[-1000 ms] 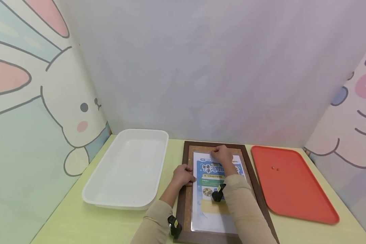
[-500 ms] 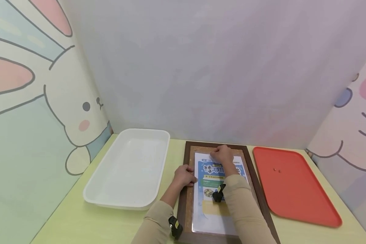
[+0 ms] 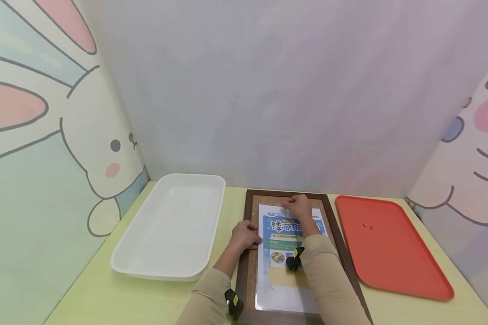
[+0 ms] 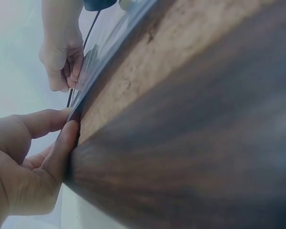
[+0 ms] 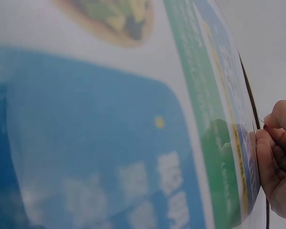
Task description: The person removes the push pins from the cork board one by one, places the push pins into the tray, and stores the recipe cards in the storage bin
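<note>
A laminated poster (image 3: 284,289), blue and white with printed characters, lies on a cork board (image 3: 252,266) with a dark brown wooden frame (image 3: 242,282). At the poster's left edge my left hand (image 3: 244,234) pinches the sheet between thumb and index finger, beside the frame's left side. My right hand (image 3: 300,208) is at the poster's top edge, fingers curled and fingertips together. In the right wrist view its thumb and index finger pinch a tiny pushpin (image 5: 264,127), mostly hidden by the fingers. The right forearm covers the poster's right part.
To the left stands a white plastic tray (image 3: 175,225) on the pale yellow table (image 3: 89,293). On the right a red tray (image 3: 394,257) bears two tiny copper-coloured pieces (image 3: 368,226). Cartoon-printed side walls and a grey back wall (image 3: 244,104) enclose the table.
Both hands keep their places at the poster's left and top edges. The right hand and wrist have shifted very slightly; the whole view also sways a little with the head.
</note>
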A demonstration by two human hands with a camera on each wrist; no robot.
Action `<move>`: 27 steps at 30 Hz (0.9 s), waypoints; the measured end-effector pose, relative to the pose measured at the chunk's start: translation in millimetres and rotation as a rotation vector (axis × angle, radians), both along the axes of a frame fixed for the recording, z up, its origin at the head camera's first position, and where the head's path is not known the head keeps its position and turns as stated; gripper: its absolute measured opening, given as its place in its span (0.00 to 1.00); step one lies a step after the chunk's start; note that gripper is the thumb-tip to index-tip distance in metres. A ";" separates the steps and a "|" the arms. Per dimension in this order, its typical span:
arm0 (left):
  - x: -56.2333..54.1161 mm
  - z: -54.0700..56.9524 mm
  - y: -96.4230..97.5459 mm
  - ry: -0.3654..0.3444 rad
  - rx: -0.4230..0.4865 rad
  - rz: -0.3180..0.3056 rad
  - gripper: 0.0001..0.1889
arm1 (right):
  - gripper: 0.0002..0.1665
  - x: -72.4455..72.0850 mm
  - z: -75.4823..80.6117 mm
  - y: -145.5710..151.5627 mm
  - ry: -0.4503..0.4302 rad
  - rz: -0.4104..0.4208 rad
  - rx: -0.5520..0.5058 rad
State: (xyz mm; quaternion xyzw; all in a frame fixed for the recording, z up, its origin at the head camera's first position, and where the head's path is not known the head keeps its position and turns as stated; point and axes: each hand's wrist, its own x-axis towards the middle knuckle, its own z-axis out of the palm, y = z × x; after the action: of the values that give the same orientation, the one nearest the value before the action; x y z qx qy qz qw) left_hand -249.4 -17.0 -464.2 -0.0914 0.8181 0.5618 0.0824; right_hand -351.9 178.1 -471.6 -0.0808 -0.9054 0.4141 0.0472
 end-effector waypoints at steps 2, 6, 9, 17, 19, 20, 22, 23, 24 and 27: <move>-0.4 -1.5 1.1 0.009 -0.007 -0.005 0.20 | 0.12 1.7 -1.4 2.9 0.003 0.008 -0.021; -1.3 -4.2 3.4 0.036 0.009 -0.014 0.19 | 0.10 7.8 -4.0 13.0 0.018 0.031 -0.073; -1.9 -5.1 4.7 0.051 0.050 -0.012 0.19 | 0.07 12.3 -3.0 21.8 0.044 0.043 -0.100; 4.6 -4.3 -1.2 0.036 0.161 -0.059 0.23 | 0.08 23.6 11.7 36.8 0.031 0.048 -0.088; 8.7 -2.9 -4.1 0.026 0.201 -0.126 0.28 | 0.09 27.3 17.9 40.3 0.026 0.048 -0.109; 11.0 -2.2 -5.6 0.020 0.220 -0.162 0.32 | 0.09 29.1 21.0 42.3 0.028 0.048 -0.111; 15.4 -1.9 -8.4 0.002 0.255 -0.224 0.38 | 0.09 33.2 26.1 46.4 0.028 0.055 -0.117; 17.2 -1.9 -9.8 -0.005 0.265 -0.246 0.41 | 0.09 35.1 28.1 48.9 0.029 0.066 -0.120; 18.6 -2.1 -10.9 -0.013 0.275 -0.261 0.42 | 0.09 37.4 30.1 51.3 0.030 0.079 -0.118; 19.9 -3.2 -12.9 -0.001 0.293 -0.260 0.43 | 0.08 44.9 33.8 59.2 0.034 0.098 -0.131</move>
State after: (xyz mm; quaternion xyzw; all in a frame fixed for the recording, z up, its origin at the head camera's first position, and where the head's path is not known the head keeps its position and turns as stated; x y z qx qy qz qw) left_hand -229.4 -29.9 -467.4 0.0277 0.7324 0.6594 0.1673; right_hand -307.0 237.3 -437.8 -0.0322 -0.8784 0.4755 0.0369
